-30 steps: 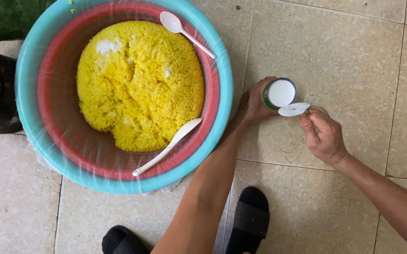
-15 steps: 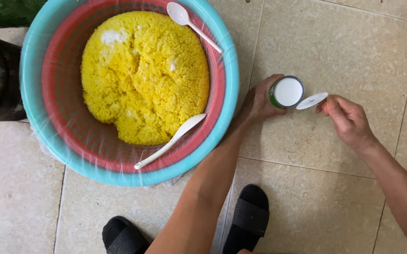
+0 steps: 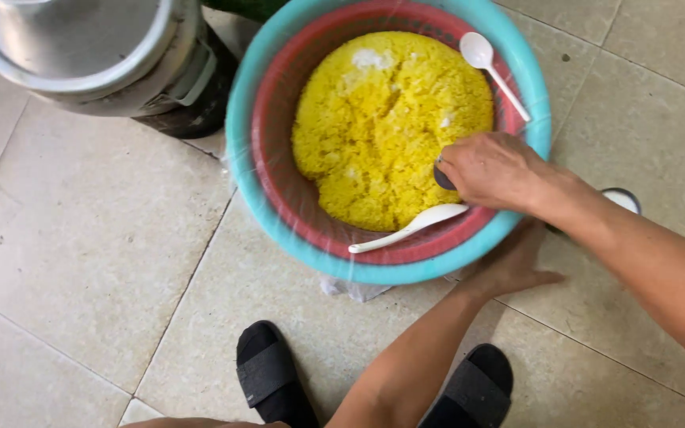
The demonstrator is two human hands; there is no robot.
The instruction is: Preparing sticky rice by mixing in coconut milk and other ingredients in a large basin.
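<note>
A teal basin [image 3: 239, 158] on the tiled floor holds a red basket [image 3: 275, 170] full of yellow sticky rice [image 3: 382, 127]. Two white spoons lie in it, one at the far rim [image 3: 489, 63] and one at the near rim [image 3: 410, 230]. My right hand [image 3: 489, 170] is over the near edge of the rice, closed on a small dark round object [image 3: 441, 178] that is mostly hidden. My left hand [image 3: 517, 265] rests flat on the floor against the basin, fingers apart. A small round jar [image 3: 621, 198] stands on the floor behind my right forearm.
A large metal pot with a lid [image 3: 81, 47] stands at the upper left beside the basin. My feet in black sandals [image 3: 275, 372] [image 3: 477, 388] are at the bottom edge. Crumpled clear plastic [image 3: 350, 287] sticks out under the basin.
My left hand let go of the jar and dropped to the floor by the basin. My right hand moved left from beside the jar to over the rice. The view shifted left, showing the pot.
</note>
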